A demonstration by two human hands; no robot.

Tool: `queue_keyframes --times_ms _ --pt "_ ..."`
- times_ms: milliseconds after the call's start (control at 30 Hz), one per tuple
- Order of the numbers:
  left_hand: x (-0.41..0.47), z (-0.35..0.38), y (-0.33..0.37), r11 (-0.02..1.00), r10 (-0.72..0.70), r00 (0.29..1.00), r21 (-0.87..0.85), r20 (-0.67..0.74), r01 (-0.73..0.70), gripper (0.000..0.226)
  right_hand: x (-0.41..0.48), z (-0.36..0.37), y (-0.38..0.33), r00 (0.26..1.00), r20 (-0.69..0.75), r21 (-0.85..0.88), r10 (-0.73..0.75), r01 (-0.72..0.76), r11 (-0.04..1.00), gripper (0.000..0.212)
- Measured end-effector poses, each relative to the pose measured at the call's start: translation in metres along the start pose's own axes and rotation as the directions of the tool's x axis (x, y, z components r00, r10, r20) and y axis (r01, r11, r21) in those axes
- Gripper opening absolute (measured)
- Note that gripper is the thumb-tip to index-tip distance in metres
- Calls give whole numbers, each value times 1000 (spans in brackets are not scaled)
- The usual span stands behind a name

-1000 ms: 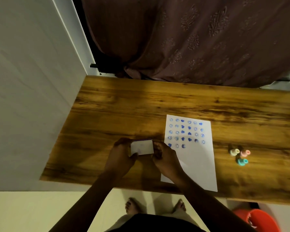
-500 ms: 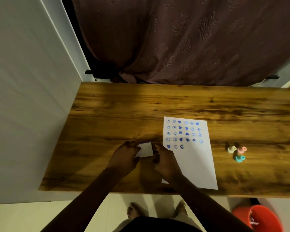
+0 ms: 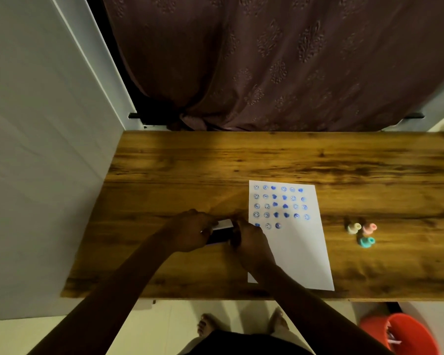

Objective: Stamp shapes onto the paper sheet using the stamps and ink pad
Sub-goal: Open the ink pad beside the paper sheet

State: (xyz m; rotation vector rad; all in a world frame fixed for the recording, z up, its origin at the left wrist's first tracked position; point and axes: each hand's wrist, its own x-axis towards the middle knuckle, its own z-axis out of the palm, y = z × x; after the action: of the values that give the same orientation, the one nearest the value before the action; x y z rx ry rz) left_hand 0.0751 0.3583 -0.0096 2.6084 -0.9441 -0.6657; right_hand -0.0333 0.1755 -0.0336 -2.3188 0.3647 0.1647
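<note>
1. Wood-grain counter [image 3: 267, 160], glossy brown with dark streaks, carries everything in play; its near edge runs straight across above a pale floor.
2. Lying flat on the right half is the paper sheet [image 3: 300, 252], a white rectangle whose upper part is filled with rows of small blue prints, some round smiley faces and some solid heart-like blobs; the lower part is blank.
3. Well to the right of the sheet sit three small stamps, stubby plastic cylinders grouped close together: a cream stamp [image 3: 354, 228], a pink stamp [image 3: 369, 228] just beside it, and a teal stamp [image 3: 367, 242] in front of them.
4. Just left of the sheet is the ink pad [image 3: 222, 233], a small flat case, dark in its lower part with a thin white lid edge showing above; it is blurred, so finer detail cannot be made out.
5. Gripping the pad's left end is the left hand [image 3: 190, 233], its fingers curled around the case.
6. Closed on the pad's right end is the right hand [image 3: 249, 239], fingers bent down over the case; its wrist and forearm cross the sheet's lower left corner.
7. Both hands thus clamp the ink pad between them, low over the counter; whether the case rests on the wood cannot be told.
8. Behind the counter hangs a maroon curtain [image 3: 280, 60] of embossed fabric, and an orange bucket [image 3: 405, 334] stands on the floor at lower right.
</note>
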Motion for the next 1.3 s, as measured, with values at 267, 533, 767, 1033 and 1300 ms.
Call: queue_keyframes --times_ms 267,533,767,1033,1300 --pt "14 -8 -5 994 -3 1000 -113 22 6 33 5 -5 0 999 33 34 -5 4 999 31" --pt "27 -8 -9 977 -48 998 -210 -27 41 36 7 -3 2 999 51 18 12 -13 1000 25" --pt "31 -3 -17 981 -76 995 -186 -70 62 43 6 -4 2 998 66 40 0 -2 999 22" --pt "34 3 -21 990 -86 986 -125 -145 68 51 5 -3 2 999 37 -31 -12 13 999 18" --pt "39 10 -23 990 -135 973 -57 -187 126 43 2 -5 1 999 13 -59 -32 33 998 20"
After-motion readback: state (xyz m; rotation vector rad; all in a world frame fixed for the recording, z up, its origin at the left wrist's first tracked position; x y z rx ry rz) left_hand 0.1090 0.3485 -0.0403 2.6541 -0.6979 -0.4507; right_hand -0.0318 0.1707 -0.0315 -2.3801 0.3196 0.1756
